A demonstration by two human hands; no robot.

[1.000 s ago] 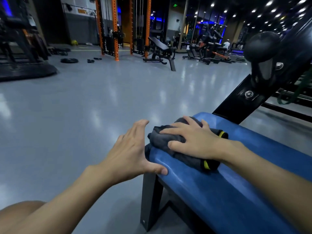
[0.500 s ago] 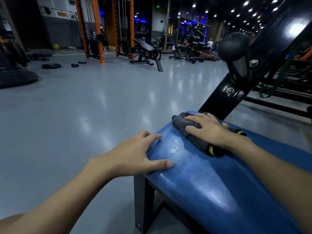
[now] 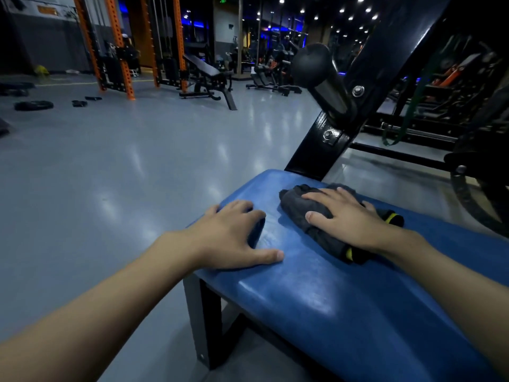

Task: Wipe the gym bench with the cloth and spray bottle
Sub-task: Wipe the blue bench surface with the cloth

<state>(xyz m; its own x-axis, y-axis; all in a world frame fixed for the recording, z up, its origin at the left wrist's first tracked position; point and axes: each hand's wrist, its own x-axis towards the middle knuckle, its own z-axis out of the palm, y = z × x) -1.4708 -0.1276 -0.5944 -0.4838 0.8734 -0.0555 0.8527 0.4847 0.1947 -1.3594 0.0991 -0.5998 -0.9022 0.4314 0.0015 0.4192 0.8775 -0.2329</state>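
Note:
The blue padded gym bench fills the lower right, its top shiny. A dark grey cloth with yellow trim lies bunched on the pad near its far end. My right hand presses flat on the cloth, fingers spread over it. My left hand rests on the bench's left edge, fingers curled over the side and thumb lying along the top, holding nothing else. No spray bottle is in view.
A black slanted frame post with a round black knob rises just behind the bench end. Grey floor stretches left. Orange racks, another bench and weight plates stand far back.
My right hand has slid the cloth from the bench's left edge toward the far end near the post. My left hand has shifted from the side of the pad up onto its edge.

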